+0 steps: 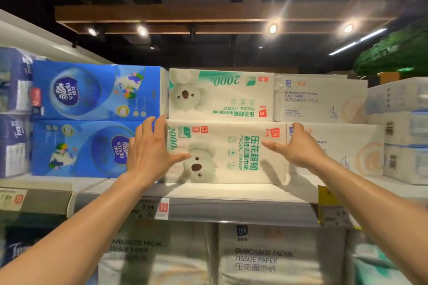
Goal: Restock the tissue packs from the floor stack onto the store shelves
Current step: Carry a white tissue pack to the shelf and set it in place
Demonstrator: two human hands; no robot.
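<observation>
Two white koala facial tissue packs are stacked on the top shelf (227,192). The lower pack (231,152) lies on the shelf board, and the upper pack (220,96) sits on it upside down. My left hand (150,150) is open at the lower pack's left end, fingers spread and thumb across its front. My right hand (296,146) is open at the pack's right end, thumb pointing left over the front. Whether the palms touch the pack is unclear.
Blue Vinda packs (97,118) stand stacked just left of the koala packs, purple Tempo packs (14,111) further left. White hanging toilet paper packs (324,99) fill the right side. Price tags (148,208) line the shelf edge; embossed tissue packs (266,257) sit on the shelf below.
</observation>
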